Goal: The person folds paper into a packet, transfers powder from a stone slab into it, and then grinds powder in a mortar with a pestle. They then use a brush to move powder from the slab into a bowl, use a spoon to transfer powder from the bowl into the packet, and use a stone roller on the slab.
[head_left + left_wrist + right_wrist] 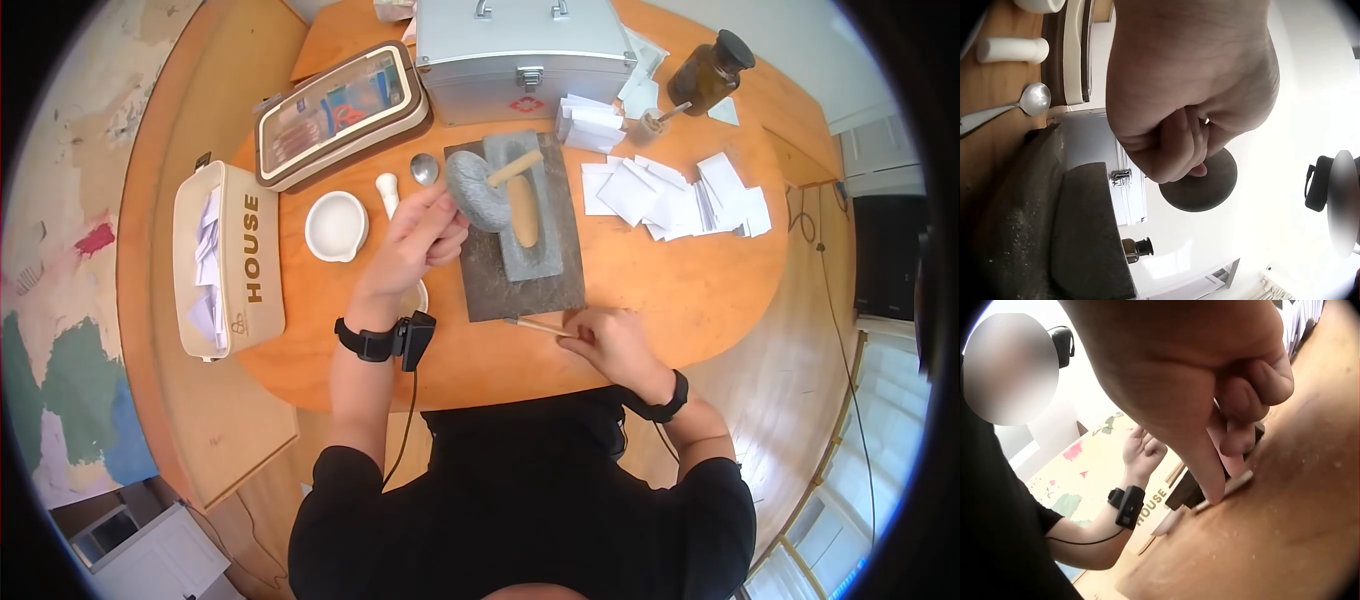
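Observation:
My left hand (418, 240) grips one end of the handle of a grey stone grinding wheel (474, 198), raised over the left side of a stone trough (533, 262). The wheel's other wooden handle end (518, 167) sticks out to the right. Tan material (524, 215) lies in the trough's hollow. In the left wrist view the disc (1200, 187) shows below my curled fingers. Near the table's front, my right hand (615, 345) pinches a thin wooden-handled brush (540, 327), its grey tip at the front edge of the dark slab (485, 290) under the trough.
A white mortar (336, 226), a pestle (387, 190) and a spoon (424, 169) lie left of the slab. Further left stands a HOUSE bin (262, 310) with papers. Behind are a clear-lidded case (290, 165), a metal box (480, 90) and a brown bottle (705, 80). White paper packets (660, 200) lie right.

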Demonstrator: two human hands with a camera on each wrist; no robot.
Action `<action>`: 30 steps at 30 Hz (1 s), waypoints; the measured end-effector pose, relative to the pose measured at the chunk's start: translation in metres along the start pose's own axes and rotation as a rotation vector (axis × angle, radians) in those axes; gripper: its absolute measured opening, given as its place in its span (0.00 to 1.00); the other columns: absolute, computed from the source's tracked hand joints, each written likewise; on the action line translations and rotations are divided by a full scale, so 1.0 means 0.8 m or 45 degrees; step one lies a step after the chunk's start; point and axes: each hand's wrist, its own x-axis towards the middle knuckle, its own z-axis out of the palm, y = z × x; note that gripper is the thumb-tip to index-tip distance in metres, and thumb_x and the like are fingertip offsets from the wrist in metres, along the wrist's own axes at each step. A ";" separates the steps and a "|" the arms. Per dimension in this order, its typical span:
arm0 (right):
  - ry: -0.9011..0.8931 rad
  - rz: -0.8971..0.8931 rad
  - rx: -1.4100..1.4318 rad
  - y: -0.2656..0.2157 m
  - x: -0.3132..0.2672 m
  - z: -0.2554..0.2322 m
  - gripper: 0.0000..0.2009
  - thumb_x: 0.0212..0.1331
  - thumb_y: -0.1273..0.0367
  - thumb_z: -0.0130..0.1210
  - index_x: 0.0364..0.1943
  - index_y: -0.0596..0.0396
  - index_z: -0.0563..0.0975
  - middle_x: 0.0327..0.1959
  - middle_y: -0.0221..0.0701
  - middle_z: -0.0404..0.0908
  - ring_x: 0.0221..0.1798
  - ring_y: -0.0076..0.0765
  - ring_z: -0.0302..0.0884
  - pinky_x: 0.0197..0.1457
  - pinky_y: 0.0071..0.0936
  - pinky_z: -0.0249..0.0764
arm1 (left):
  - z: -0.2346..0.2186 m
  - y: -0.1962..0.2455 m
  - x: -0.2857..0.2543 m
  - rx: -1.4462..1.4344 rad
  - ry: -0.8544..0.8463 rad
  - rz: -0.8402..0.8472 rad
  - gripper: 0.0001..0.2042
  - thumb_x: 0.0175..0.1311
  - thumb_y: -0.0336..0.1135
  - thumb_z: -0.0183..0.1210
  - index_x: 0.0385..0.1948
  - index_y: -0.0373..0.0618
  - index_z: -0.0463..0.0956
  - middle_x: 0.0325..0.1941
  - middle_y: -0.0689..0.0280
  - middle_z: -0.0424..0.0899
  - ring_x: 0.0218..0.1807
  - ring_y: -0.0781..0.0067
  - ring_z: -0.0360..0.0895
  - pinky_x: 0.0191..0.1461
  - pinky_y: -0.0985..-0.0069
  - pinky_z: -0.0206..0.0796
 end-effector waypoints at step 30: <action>0.828 -0.462 0.570 -0.057 0.070 -0.147 0.01 0.63 0.77 0.57 0.34 0.60 0.78 0.29 0.24 0.78 0.25 0.13 0.64 0.27 0.12 0.57 | -0.001 -0.014 0.004 0.113 -0.055 -0.136 0.15 0.78 0.43 0.43 0.30 0.44 0.67 0.17 0.81 0.53 0.17 0.90 0.47 0.20 0.84 0.38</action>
